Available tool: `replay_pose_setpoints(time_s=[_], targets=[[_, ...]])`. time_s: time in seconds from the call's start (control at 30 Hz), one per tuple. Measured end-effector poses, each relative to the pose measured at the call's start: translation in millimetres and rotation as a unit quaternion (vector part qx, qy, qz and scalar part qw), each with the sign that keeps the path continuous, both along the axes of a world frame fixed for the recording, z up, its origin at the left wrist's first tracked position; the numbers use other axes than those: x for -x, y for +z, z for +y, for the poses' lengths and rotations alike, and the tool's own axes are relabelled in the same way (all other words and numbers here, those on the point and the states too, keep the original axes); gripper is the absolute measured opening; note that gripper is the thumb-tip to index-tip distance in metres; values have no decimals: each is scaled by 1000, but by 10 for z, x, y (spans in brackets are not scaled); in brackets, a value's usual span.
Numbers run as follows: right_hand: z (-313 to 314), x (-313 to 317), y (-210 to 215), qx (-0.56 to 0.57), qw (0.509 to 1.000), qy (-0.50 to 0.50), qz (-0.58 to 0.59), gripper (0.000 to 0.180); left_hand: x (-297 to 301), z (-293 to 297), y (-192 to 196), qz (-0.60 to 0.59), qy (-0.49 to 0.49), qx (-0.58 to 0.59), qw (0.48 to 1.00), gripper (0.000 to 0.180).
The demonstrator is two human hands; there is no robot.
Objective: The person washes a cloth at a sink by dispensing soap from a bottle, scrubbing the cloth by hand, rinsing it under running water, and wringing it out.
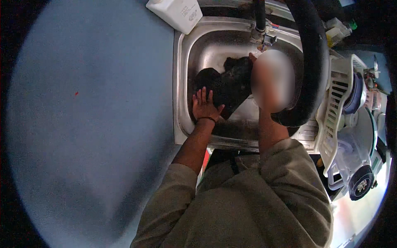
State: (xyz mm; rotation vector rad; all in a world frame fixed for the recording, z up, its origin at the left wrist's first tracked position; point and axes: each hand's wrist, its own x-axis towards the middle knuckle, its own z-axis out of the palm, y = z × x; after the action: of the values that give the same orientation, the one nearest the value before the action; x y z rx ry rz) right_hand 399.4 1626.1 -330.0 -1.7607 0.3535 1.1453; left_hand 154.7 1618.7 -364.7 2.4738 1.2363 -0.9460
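"Where's the cloth (236, 84)?"
"Upper centre of the frame, in the sink (180, 82)."
"And the fingers (204, 96)?"
"Left hand (205, 110): spread apart on it. Right hand (264, 76), at its right edge: too blurred; I can't tell."

From where I stand, the print I notice is on the white bottle (178, 15) at the far left corner of the steel sink (179, 82): small grey lettering in short lines on its face, with a denser patch of marks beneath, all slanting with the bottle and too tiny to read.
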Motion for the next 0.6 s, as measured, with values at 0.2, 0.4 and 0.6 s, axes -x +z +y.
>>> replay_pose_setpoints(time_s=[0.2,0.4,0.6], targets=[[-103,923,223,-63,852,417,-312,46,-24,-35,50,33,6,-22,999,99],[-141,1343,-687,63,638,607,-470,43,158,-202,-5,-48,-22,114,992,109],[172,45,-1101,183,764,370,-496,31,76,-115,260,46,-35,127,990,109]])
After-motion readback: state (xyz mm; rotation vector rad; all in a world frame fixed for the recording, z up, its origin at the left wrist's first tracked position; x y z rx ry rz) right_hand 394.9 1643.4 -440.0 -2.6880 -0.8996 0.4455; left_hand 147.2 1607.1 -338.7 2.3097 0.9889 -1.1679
